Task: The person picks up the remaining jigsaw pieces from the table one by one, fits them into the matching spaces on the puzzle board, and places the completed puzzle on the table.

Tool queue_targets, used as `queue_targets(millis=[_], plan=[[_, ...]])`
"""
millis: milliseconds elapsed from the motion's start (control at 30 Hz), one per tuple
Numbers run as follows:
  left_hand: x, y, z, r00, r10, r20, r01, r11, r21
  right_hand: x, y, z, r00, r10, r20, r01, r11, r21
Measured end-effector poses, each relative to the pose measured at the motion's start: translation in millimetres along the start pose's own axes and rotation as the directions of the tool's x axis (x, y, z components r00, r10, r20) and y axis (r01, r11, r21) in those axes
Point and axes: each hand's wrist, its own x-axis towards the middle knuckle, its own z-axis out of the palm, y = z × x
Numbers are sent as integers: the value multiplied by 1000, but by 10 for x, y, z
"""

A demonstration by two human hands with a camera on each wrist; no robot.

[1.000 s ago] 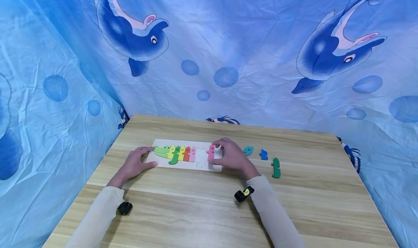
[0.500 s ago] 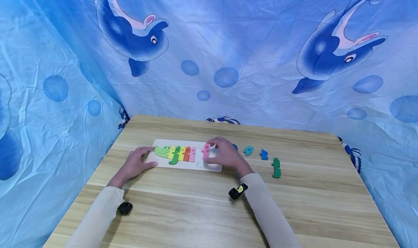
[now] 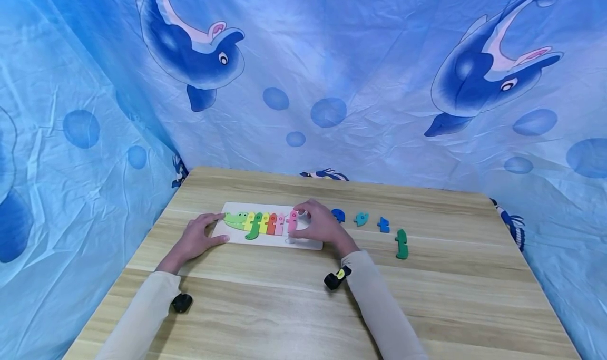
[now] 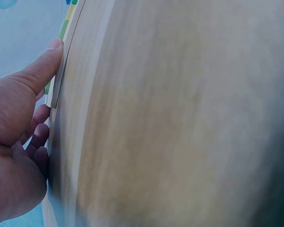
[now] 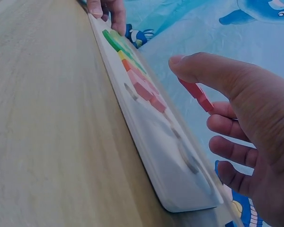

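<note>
Long cream sleeves, black wrist devices, yellow patch on the right one

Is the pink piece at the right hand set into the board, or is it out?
Out: in the right wrist view, the right hand pinches the pink piece above the board.

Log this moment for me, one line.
left hand: touching white board | right hand: pinching pink piece above board | loose on table: green piece, blue pieces

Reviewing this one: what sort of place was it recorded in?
Probably a curtained-off play or recording corner: a dolphin-print curtain hangs behind and beside a wood-grain table, with a crocodile puzzle board on it.
</note>
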Motion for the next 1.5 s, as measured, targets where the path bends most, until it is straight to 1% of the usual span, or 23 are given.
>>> queue_targets(millis=[233, 567, 867, 1167, 1500], plan=[[-7, 1, -4, 1000, 5, -7, -5, 1000, -7, 38, 8, 74, 1000, -4, -9, 4, 1000, -3], [-18, 33, -5, 1000, 9, -10, -9, 1000, -10, 78, 13, 138, 1000, -12, 7, 12, 1000, 4], [0, 5, 14, 1000, 14, -15, -14, 1000, -8, 107, 46, 189, 1000, -4, 12, 4, 1000, 8], [-9, -11, 8, 1000, 8, -14, -8, 1000, -6, 136, 80, 232, 1000, -19, 14, 19, 1000, -9], [-14, -8, 8, 1000, 6, -11, -6, 1000, -17, 126, 43, 234, 1000, 4, 22, -3, 999, -39]])
